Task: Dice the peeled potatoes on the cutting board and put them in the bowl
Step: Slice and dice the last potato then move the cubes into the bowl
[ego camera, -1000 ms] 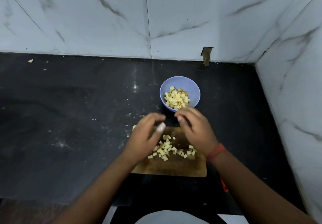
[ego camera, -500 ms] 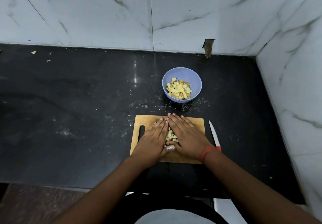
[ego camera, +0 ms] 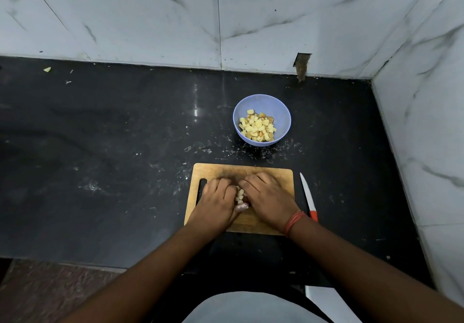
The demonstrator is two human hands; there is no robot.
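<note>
Your left hand (ego camera: 218,203) and right hand (ego camera: 267,197) cup the dice (ego camera: 240,194) on the board (ego camera: 283,174); next, lift them to the bowl (ego camera: 281,111) beyond.

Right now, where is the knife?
In the head view, the knife lies on the black counter, just right of the cutting board, beside the right hand.

You are working with both forearms bare, no sleeves reaching into view. You are wearing a band of orange-red thread (ego camera: 293,223) wound several times round your right wrist. You are wearing a light grey garment (ego camera: 251,309) over your front, showing at the bottom edge.
</note>
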